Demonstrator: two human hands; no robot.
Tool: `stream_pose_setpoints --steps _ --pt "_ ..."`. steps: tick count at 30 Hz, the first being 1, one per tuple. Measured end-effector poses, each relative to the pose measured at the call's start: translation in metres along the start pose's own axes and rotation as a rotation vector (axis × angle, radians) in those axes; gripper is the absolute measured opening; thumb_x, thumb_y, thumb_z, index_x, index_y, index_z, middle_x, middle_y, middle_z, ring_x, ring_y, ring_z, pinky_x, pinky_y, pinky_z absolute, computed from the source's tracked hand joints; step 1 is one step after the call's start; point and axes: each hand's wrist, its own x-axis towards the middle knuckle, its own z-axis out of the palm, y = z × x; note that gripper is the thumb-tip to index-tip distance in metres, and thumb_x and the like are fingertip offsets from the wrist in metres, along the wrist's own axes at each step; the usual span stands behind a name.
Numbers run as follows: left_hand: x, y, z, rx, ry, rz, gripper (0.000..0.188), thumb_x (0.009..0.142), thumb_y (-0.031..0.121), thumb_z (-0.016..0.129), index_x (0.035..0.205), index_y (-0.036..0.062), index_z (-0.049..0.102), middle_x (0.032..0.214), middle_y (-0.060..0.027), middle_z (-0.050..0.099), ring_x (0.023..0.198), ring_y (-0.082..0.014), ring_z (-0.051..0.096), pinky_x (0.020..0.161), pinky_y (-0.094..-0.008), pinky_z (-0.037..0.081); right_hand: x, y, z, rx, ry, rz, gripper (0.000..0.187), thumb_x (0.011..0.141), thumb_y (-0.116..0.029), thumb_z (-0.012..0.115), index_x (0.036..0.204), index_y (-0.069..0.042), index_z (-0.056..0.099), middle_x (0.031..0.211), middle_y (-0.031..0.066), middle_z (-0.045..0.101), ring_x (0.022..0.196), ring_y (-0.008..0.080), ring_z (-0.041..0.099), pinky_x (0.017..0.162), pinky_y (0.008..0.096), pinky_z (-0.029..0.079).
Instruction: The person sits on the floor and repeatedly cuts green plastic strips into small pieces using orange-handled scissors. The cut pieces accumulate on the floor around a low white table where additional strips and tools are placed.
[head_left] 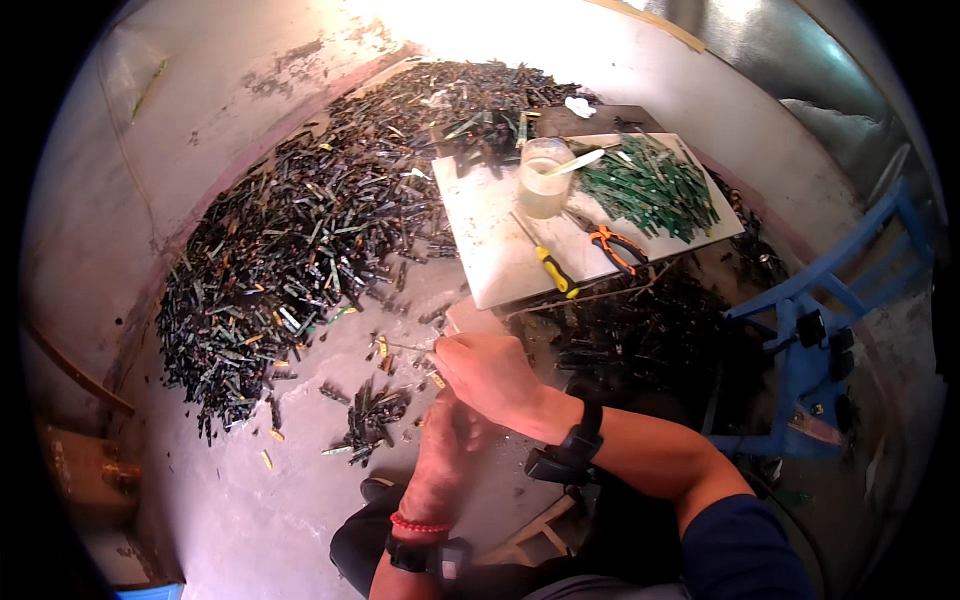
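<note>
My right hand (490, 380) is closed in a pinch, and a thin dark rod (408, 347) sticks out to the left from its fingers. What sort of tool it is does not show. Right below it, my left hand (448, 445) is curled and slightly blurred, its fingers partly behind the right hand; what it holds is hidden. By the left fingertips shows a small yellow-marked strip (437, 380). A small heap of dark strips (372, 420) lies on the floor to the left of my hands.
A big pile of dark strips (290, 250) covers the floor at left. The pale board (480, 260) bears a jar of liquid (543, 190), a yellow-black screwdriver (553, 268), orange-handled pliers (618, 248) and green strips (655, 190). A blue chair (790, 370) stands at right.
</note>
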Motion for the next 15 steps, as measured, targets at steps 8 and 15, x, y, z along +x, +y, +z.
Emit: stream_pose_setpoints --steps 8,15 --pt "0.011 0.004 -0.013 -0.159 0.087 -0.21 0.043 0.091 0.046 0.042 0.062 0.015 0.04 0.048 0.0053 0.028 0.037 -0.0084 0.021 0.035 -0.0231 0.015 0.003 0.027 -0.016 -0.12 -0.201 -0.478 0.011 0.08 -0.013 0.058 0.074 -0.003 0.06 0.082 0.013 0.063 0.082 0.027 0.062 0.07 0.0359 0.049" --pt "0.003 0.008 -0.006 -0.013 0.036 -0.112 0.044 0.092 0.047 0.045 0.067 0.0115 0.045 0.052 0.002 0.036 0.04 -0.008 0.03 0.037 -0.0211 0.02 0.004 0.035 -0.028 0.642 -0.311 0.535 0.027 0.091 -0.025 0.057 0.095 0.0 0.066 0.076 -0.0021 0.061 0.067 0.0054 0.05 0.057 0.0254 0.042"
